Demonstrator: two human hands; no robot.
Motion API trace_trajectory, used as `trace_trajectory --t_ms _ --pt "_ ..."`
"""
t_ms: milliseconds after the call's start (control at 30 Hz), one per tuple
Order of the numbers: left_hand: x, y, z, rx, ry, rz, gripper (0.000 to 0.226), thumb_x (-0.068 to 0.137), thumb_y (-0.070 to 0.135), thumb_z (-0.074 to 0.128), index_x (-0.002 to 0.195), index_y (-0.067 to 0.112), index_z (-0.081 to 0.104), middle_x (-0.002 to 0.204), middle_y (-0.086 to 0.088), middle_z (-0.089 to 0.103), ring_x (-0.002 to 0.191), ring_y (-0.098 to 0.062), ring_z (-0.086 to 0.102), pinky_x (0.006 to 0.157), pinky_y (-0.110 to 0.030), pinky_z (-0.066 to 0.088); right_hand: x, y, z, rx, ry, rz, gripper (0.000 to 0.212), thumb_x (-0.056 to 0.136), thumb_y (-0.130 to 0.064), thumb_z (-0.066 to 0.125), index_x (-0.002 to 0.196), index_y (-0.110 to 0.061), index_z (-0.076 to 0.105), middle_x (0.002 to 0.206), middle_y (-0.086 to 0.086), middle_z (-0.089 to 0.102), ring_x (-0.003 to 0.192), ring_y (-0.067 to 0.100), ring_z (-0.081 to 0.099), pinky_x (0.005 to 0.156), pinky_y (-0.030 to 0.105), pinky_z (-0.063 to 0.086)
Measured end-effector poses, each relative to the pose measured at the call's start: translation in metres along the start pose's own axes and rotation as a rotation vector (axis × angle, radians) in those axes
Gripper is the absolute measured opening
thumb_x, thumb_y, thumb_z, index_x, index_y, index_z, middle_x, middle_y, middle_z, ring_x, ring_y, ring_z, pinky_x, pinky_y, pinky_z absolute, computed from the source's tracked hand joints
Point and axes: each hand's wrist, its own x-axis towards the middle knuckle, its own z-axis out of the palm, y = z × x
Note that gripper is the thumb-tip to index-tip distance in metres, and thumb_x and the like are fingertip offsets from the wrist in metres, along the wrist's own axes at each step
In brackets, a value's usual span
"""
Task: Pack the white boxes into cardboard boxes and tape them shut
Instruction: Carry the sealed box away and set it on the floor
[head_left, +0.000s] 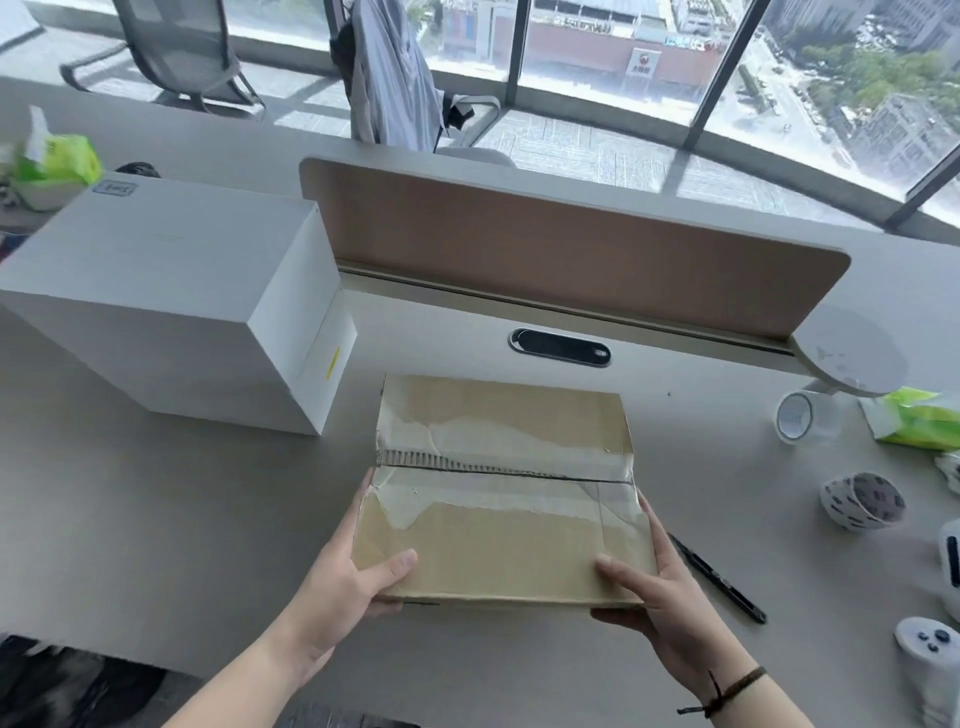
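A pale desk (156, 519) by a high window, a cardboard box (498, 493) held over it near the front edge.

The left hand (343, 582) and right hand (660, 587) each grip a near corner, thumbs on top, fingers under. The worn, torn-taped box looks light but floppy along its split seam; hold the corners. A large white box (171, 296) stands back left.

- An office, high up in a tall building.
- A long pale desk (156, 509) fills the frame, with a brown divider panel (571, 244) along its far edge and an oval cable grommet (560, 347) just in front.
- Mesh office chairs (176, 52) stand at upper left, one draped with a grey jacket (389, 78).
- Floor-to-ceiling windows (623, 47) across the top overlook city rooftops and streets far below.
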Motion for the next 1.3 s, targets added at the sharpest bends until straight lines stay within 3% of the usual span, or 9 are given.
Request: trace_trajectory --t_ms 167,333,500,633,833,1000,1100,1200,1300 --pt "-0.034 0.009 0.016 -0.084 0.120 0.049 0.089 0.091 0.014 0.074 0.138 0.073 0.029 0.137 0.019 0.061 0.109 -0.016 0.071 0.092 -0.050 0.058 0.008 -0.031 -0.003 -0.081 -0.099 -0.104 0.085 0.080 -0.013 0.079 0.133 -0.069 0.044 0.128 -0.019 0.067 0.113 0.023 0.069 0.093 0.059 0.056" --pt "-0.087 0.010 0.033 -0.166 0.295 0.101 0.091 0.088 0.018 0.077 0.137 0.075 0.027 0.134 0.016 0.064 0.115 -0.017 0.069 0.092 -0.048 0.058 0.018 -0.060 0.004 -0.137 -0.316 -0.174 0.087 0.070 -0.019 0.082 0.134 -0.066 0.046 0.130 -0.022 0.065 0.117 0.022 0.067 0.092 0.062 0.055" --pt "-0.158 -0.010 0.032 -0.229 0.531 0.126 0.092 0.083 0.022 0.083 0.137 0.074 0.030 0.146 0.014 0.054 0.118 -0.021 0.067 0.091 -0.047 0.059 0.009 -0.053 0.042 -0.167 -0.558 -0.157 0.091 0.070 -0.016 0.081 0.138 -0.063 0.044 0.134 -0.017 0.063 0.117 0.024 0.067 0.091 0.062 0.055" --pt "-0.227 -0.040 0.031 -0.295 0.714 0.141 0.092 0.077 0.024 0.086 0.132 0.077 0.034 0.141 0.034 0.049 0.115 -0.013 0.067 0.090 -0.047 0.059 -0.014 -0.025 0.078 -0.219 -0.719 -0.112 0.092 0.066 -0.017 0.083 0.136 -0.064 0.046 0.133 -0.021 0.063 0.114 0.022 0.069 0.092 0.063 0.055" --pt "-0.311 -0.090 0.038 -0.405 0.936 0.176 0.091 0.078 0.018 0.086 0.126 0.079 0.039 0.143 0.037 0.042 0.115 -0.017 0.068 0.085 -0.050 0.061 -0.061 0.010 0.130 -0.314 -0.930 -0.071 0.091 0.069 -0.013 0.081 0.138 -0.060 0.046 0.130 -0.021 0.066 0.111 0.020 0.070 0.091 0.065 0.054" --pt "-0.377 -0.137 0.030 -0.525 1.017 0.168 0.093 0.066 0.030 0.088 0.130 0.077 0.038 0.155 0.020 0.038 0.122 -0.023 0.063 0.082 -0.046 0.062 -0.115 0.036 0.174 -0.433 -1.063 -0.062 0.095 0.062 -0.018 0.088 0.136 -0.062 0.048 0.131 -0.023 0.064 0.111 0.021 0.070 0.089 0.065 0.055" --pt "-0.423 -0.169 0.017 -0.604 1.070 0.169 0.093 0.061 0.030 0.090 0.128 0.071 0.041 0.137 0.017 0.060 0.115 -0.024 0.068 0.084 -0.050 0.061 -0.158 0.063 0.208 -0.518 -1.120 -0.084 0.102 0.057 -0.024 0.093 0.138 -0.062 0.045 0.130 -0.019 0.065 0.109 0.023 0.071 0.088 0.063 0.057" --pt "-0.481 -0.204 -0.004 -0.678 1.111 0.189 0.105 0.037 0.044 0.100 0.123 0.067 0.044 0.110 0.022 0.072 0.106 -0.021 0.072 0.085 -0.054 0.060 -0.210 0.098 0.246 -0.577 -1.177 -0.080 0.099 0.059 -0.025 0.091 0.137 -0.064 0.044 0.130 -0.015 0.066 0.107 0.026 0.072 0.089 0.061 0.057" --pt "-0.544 -0.247 -0.029 -0.749 1.166 0.195 0.112 0.027 0.052 0.101 0.124 0.065 0.047 0.115 0.016 0.072 0.108 -0.021 0.071 0.081 -0.053 0.061 -0.268 0.143 0.287 -0.623 -1.232 -0.072 0.102 0.058 -0.024 0.097 0.135 -0.066 0.045 0.129 -0.013 0.066 0.108 0.027 0.072 0.091 0.062 0.056"
